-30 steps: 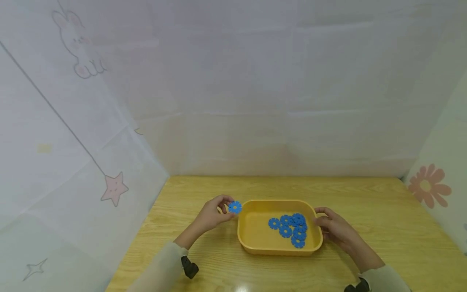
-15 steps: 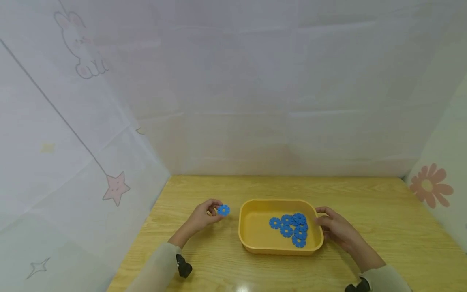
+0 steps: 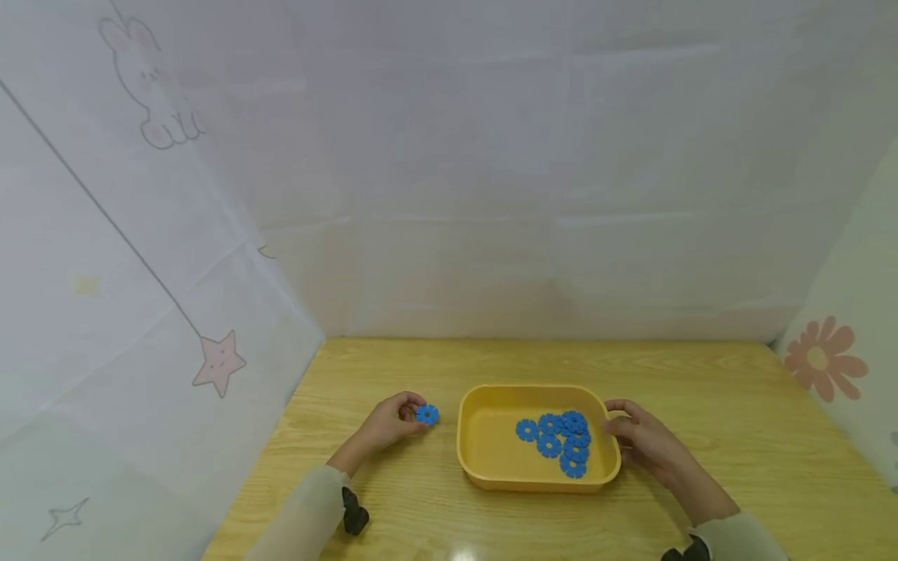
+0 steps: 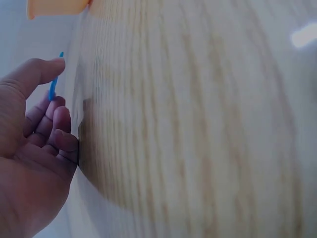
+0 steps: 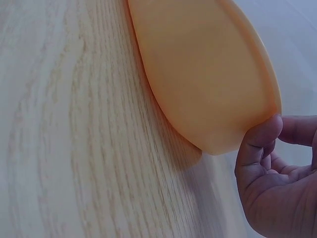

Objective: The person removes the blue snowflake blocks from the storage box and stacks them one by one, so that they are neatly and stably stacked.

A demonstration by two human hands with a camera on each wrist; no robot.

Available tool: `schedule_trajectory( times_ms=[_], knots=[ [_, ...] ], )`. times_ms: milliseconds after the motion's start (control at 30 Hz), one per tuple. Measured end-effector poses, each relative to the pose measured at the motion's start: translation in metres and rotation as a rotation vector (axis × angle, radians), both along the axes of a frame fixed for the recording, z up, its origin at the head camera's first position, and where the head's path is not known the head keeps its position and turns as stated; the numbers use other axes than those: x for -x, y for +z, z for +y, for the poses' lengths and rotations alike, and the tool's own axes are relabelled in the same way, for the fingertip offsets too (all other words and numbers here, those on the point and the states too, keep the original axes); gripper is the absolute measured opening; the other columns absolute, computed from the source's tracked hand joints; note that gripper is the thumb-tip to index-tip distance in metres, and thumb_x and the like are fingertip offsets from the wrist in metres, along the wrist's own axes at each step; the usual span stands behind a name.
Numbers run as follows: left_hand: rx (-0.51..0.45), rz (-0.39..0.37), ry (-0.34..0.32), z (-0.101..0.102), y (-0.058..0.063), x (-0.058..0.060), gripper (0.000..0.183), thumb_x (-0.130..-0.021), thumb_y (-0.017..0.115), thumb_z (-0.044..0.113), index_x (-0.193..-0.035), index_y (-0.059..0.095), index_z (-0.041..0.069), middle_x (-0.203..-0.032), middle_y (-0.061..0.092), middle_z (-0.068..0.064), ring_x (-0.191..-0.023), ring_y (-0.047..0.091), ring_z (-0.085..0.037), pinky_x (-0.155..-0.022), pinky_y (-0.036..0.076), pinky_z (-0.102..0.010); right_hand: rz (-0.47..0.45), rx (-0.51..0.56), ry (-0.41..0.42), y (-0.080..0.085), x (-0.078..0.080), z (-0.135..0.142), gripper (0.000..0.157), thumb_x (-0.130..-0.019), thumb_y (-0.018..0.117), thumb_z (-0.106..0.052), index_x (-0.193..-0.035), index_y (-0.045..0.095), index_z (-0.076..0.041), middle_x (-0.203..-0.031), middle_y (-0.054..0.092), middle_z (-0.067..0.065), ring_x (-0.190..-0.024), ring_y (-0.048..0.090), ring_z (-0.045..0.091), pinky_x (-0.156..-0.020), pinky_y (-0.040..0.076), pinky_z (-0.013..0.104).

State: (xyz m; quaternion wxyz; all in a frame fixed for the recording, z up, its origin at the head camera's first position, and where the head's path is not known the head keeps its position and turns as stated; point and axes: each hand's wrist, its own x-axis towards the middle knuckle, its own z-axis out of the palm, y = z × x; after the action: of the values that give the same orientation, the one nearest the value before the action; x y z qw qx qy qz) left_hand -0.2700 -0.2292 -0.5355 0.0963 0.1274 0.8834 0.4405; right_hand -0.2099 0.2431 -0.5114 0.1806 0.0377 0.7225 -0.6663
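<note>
Between thumb and fingers, my left hand [image 3: 388,421] pinches a blue notched plastic disc [image 3: 427,414] with a hole in its middle, left of the yellow tray [image 3: 484,477]. In the left wrist view the disc [image 4: 52,89] shows edge-on under the thumb tip, low over the wood. My right hand [image 3: 646,441] grips the tray's right end, thumb at the rim. The right wrist view shows the thumb and a finger pinching the rim of the tray [image 5: 208,74]. Several more blue discs [image 3: 549,445] lie in the tray's right half, some overlapping.
The wooden table [image 3: 393,514] runs back to a pale cloth wall [image 3: 449,195] with printed drawings on the side panels. Dark wrist mounts [image 3: 354,512] sit at both sleeves.
My left hand has moved left, away from the tray, and down toward the table with the blue disc. The right hand has kept its grip on the tray, which has stayed in place.
</note>
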Motion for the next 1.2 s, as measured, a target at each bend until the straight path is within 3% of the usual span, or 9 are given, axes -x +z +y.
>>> schedule_trajectory(
  times_ms=[200, 433, 800, 967, 1067, 1200],
  knots=[
    [0.035, -0.002, 0.018, -0.002, -0.003, 0.002, 0.039, -0.086, 0.081, 0.015, -0.120, 0.064, 0.006, -0.104, 0.062, -0.007, -0.079, 0.050, -0.017, -0.067, 0.044, -0.026, -0.002, 0.009, 0.004, -0.001, -0.002, 0.001, 0.055, -0.101, 0.061, -0.019, -0.146, 0.035, -0.002, -0.109, 0.067, 0.013, -0.086, 0.065, 0.022, -0.063, 0.054, 0.031],
    [0.099, 0.040, 0.028, -0.001, -0.006, 0.003, 0.038, -0.086, 0.081, 0.014, -0.120, 0.066, 0.005, -0.103, 0.061, -0.008, -0.077, 0.049, -0.017, -0.065, 0.043, -0.029, 0.016, 0.020, 0.024, -0.002, -0.003, 0.001, 0.054, -0.103, 0.059, -0.018, -0.147, 0.033, -0.001, -0.108, 0.067, 0.011, -0.086, 0.066, 0.022, -0.063, 0.055, 0.032],
    [0.113, 0.021, 0.069, 0.004, -0.001, 0.005, 0.045, -0.084, 0.083, 0.010, -0.125, 0.065, 0.003, -0.107, 0.057, -0.008, -0.089, 0.051, -0.020, -0.077, 0.048, -0.037, 0.019, 0.004, 0.009, -0.003, -0.002, 0.000, 0.055, -0.103, 0.059, -0.018, -0.149, 0.033, -0.001, -0.108, 0.067, 0.010, -0.086, 0.065, 0.022, -0.063, 0.055, 0.032],
    [0.070, 0.031, 0.070, 0.014, 0.013, 0.003, 0.049, -0.088, 0.080, 0.014, -0.132, 0.062, 0.004, -0.119, 0.057, -0.014, -0.099, 0.054, -0.023, -0.081, 0.050, -0.040, 0.022, 0.002, 0.010, -0.002, -0.002, -0.001, 0.056, -0.103, 0.059, -0.018, -0.149, 0.033, -0.001, -0.108, 0.068, 0.010, -0.084, 0.064, 0.022, -0.062, 0.054, 0.031],
    [0.020, 0.054, 0.042, 0.028, 0.026, 0.001, 0.047, -0.091, 0.077, 0.017, -0.134, 0.061, 0.007, -0.122, 0.055, -0.018, -0.095, 0.052, -0.023, -0.076, 0.049, -0.036, 0.015, 0.001, 0.002, -0.001, -0.001, -0.001, 0.054, -0.103, 0.059, -0.018, -0.148, 0.034, -0.002, -0.107, 0.067, 0.011, -0.083, 0.063, 0.021, -0.062, 0.053, 0.031],
    [-0.026, 0.111, -0.011, 0.051, 0.043, -0.001, 0.045, -0.090, 0.078, 0.020, -0.131, 0.062, 0.011, -0.118, 0.055, -0.013, -0.090, 0.051, -0.020, -0.072, 0.048, -0.032, 0.016, -0.012, -0.011, 0.000, -0.001, -0.001, 0.053, -0.102, 0.059, -0.017, -0.147, 0.036, -0.002, -0.107, 0.068, 0.012, -0.082, 0.063, 0.020, -0.062, 0.053, 0.031]
  ],
)
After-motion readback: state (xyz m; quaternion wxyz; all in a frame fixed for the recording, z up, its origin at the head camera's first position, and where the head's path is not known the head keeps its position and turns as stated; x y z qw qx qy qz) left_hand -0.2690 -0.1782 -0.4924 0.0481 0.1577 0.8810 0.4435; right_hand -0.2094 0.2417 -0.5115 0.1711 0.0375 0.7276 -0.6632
